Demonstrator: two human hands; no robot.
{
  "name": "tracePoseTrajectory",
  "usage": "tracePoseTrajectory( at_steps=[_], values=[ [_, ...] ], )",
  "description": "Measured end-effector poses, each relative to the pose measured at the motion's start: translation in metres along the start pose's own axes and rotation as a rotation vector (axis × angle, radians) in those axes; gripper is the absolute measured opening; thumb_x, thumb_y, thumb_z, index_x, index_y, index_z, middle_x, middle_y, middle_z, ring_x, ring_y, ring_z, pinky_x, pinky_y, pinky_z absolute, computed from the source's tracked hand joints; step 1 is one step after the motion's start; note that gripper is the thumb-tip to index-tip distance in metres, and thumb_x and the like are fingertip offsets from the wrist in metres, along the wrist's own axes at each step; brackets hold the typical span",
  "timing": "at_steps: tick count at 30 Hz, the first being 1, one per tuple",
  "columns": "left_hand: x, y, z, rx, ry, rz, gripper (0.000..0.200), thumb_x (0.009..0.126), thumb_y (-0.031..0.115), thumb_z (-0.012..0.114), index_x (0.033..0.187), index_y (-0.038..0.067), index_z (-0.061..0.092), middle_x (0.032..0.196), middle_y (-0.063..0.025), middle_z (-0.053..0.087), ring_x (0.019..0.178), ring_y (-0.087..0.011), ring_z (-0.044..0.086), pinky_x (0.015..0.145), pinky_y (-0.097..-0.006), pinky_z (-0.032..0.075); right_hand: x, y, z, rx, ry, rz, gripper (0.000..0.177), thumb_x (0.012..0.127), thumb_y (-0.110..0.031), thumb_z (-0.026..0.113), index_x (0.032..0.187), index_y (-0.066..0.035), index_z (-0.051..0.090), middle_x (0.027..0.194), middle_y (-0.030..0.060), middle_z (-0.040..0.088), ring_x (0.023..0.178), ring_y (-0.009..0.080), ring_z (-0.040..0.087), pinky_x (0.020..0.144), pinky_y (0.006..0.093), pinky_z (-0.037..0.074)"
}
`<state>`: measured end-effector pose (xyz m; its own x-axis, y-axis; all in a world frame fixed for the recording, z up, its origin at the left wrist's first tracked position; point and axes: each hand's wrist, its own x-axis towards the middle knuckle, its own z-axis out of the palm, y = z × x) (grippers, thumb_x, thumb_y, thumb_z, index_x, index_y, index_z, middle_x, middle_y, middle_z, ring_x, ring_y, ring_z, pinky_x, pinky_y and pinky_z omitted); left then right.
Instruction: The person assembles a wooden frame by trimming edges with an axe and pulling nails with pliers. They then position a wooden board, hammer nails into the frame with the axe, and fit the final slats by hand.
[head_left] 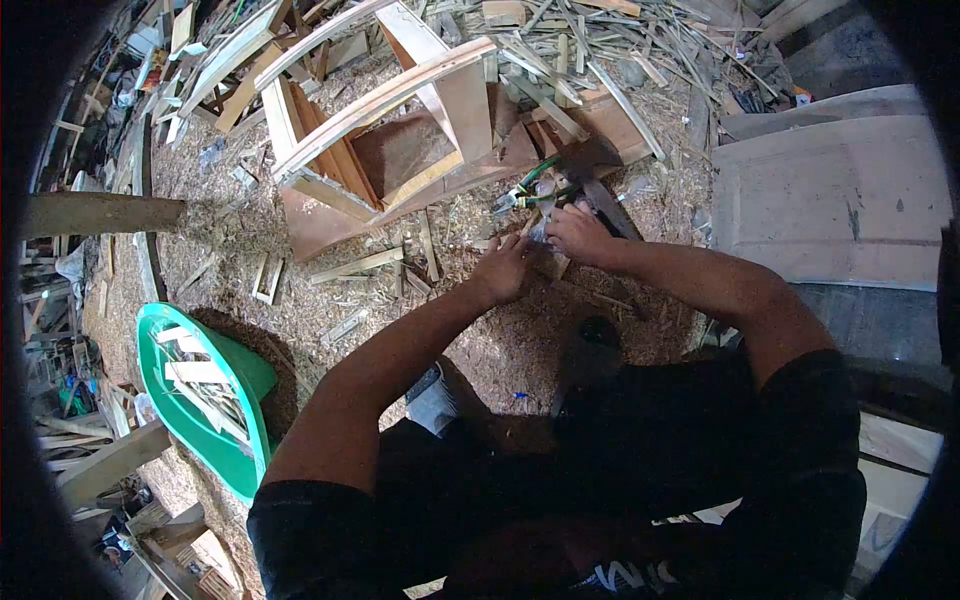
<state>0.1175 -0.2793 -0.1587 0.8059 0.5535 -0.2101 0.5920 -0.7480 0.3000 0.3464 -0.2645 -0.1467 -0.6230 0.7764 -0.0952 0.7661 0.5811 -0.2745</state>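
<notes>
My left hand (505, 268) reaches low over the sawdust floor, its fingers curled in and close to my right hand. My right hand (580, 235) is closed, with its fingertips at a crumpled clear plastic bag (541, 228) between the two hands. What my left fingers pinch, if anything, is too small to tell. Just beyond the bag lies a pair of pliers (522, 195) with green handles. A dark strip of wood (612, 210) runs beside my right hand.
A curved wooden frame (385, 105) with partitions stands ahead on the floor. At left is a green tub (260, 375) holding wood offcuts. Scrap strips (570, 40) pile up at the back, and a pale panel (830, 195) stands on the right. A wooden post (105, 215) juts in from the left.
</notes>
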Motion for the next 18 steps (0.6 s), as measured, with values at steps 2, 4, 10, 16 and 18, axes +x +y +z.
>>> tracePoseTrajectory(
  at_steps=[2,4,10,16,18],
  values=[
    [0.003,-0.004,0.012,-0.028,-0.024,-0.011,0.057,0.089,0.038,0.055,0.139,0.012,0.049,0.145,-0.0189,0.041,0.138,-0.0392,0.034,0.109,-0.0636,0.027,0.001,0.0,-0.003,-0.003,0.019,-0.036,0.013,0.087,-0.02,0.061,0.095,-0.01,0.063,0.097,0.0089,0.055,0.096,0.028,0.053,0.083,0.0434,0.037],
    [-0.001,-0.002,-0.001,-0.049,-0.042,-0.011,0.059,0.088,0.038,0.057,0.14,0.011,0.047,0.146,-0.0193,0.04,0.139,-0.0399,0.033,0.11,-0.0642,0.026,0.0,0.005,0.001,-0.026,0.079,-0.105,0.012,0.087,-0.02,0.06,0.092,-0.009,0.062,0.096,0.0089,0.055,0.097,0.028,0.053,0.084,0.0435,0.037],
    [-0.016,0.003,-0.028,-0.09,-0.007,0.001,0.057,0.087,0.03,0.06,0.139,0.008,0.047,0.14,-0.0181,0.044,0.135,-0.0373,0.037,0.112,-0.0551,0.028,0.003,-0.005,-0.018,0.103,0.131,-0.014,0.015,0.091,-0.018,0.056,0.1,-0.006,0.056,0.099,0.0112,0.055,0.101,0.0309,0.053,0.086,0.0464,0.035],
    [-0.036,-0.017,-0.051,-0.224,0.153,-0.051,0.052,0.087,0.022,0.059,0.135,0.007,0.049,0.136,-0.0179,0.046,0.131,-0.0366,0.041,0.109,-0.0517,0.031,0.028,0.0,-0.042,0.522,0.087,0.163,0.015,0.092,-0.014,0.052,0.1,-0.002,0.055,0.09,0.0206,0.059,0.09,0.04,0.059,0.08,0.0498,0.043],
    [-0.044,-0.026,-0.059,-0.241,0.147,-0.116,0.05,0.087,0.02,0.058,0.134,0.006,0.05,0.134,-0.0181,0.047,0.129,-0.0357,0.042,0.108,-0.0518,0.032,0.036,0.002,-0.047,0.501,0.103,0.126,0.017,0.092,-0.014,0.053,0.1,0.0,0.053,0.087,0.0239,0.06,0.087,0.0442,0.06,0.076,0.0506,0.046]
  ],
)
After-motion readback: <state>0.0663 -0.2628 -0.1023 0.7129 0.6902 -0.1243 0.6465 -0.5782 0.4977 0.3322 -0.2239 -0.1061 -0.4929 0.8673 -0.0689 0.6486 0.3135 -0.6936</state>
